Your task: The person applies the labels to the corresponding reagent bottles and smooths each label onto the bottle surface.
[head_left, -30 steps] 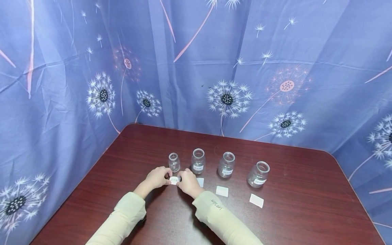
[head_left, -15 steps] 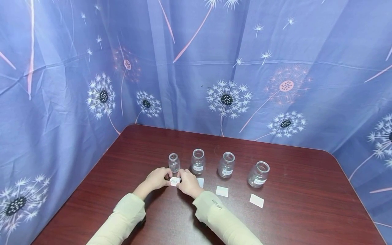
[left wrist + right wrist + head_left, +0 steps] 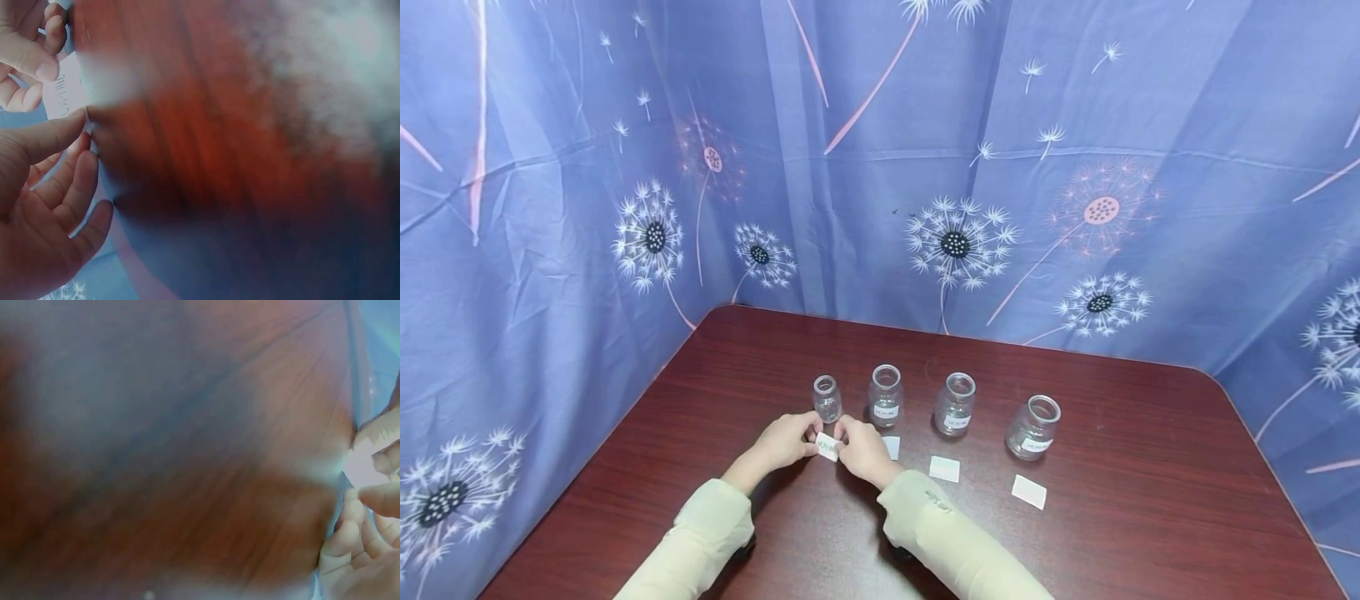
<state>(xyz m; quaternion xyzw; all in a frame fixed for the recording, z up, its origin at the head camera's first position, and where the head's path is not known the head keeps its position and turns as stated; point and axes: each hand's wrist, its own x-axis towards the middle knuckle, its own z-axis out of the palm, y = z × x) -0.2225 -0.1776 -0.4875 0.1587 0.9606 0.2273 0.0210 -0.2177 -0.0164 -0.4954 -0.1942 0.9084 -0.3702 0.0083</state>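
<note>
In the head view a small white paper label point(image 3: 827, 447) with handwriting is held between both hands, low over the table and tilted. My left hand point(image 3: 784, 440) pinches its left edge between thumb and fingers, while my right hand point(image 3: 863, 451) pinches the right edge. Close-up in the left wrist view, the label point(image 3: 65, 89) spans the two thumbs. The smallest glass jar point(image 3: 827, 400), with no label showing, stands just behind the hands. To its right are three larger glass jars, each with a white label on the front: one point(image 3: 886, 396), a second point(image 3: 954, 406) and a third point(image 3: 1033, 428).
White paper pieces lie in front of the larger jars: one point(image 3: 891, 447) partly behind the right hand, another point(image 3: 944, 468) and a third point(image 3: 1028, 492). The dark red wooden table point(image 3: 1120, 542) ends at a blue dandelion-print curtain point(image 3: 865, 208) behind and at the left.
The label has tilted between the hands, its right end dropping toward me, and its writing faces up more. Both hands have shifted very slightly; the jars have not moved.
</note>
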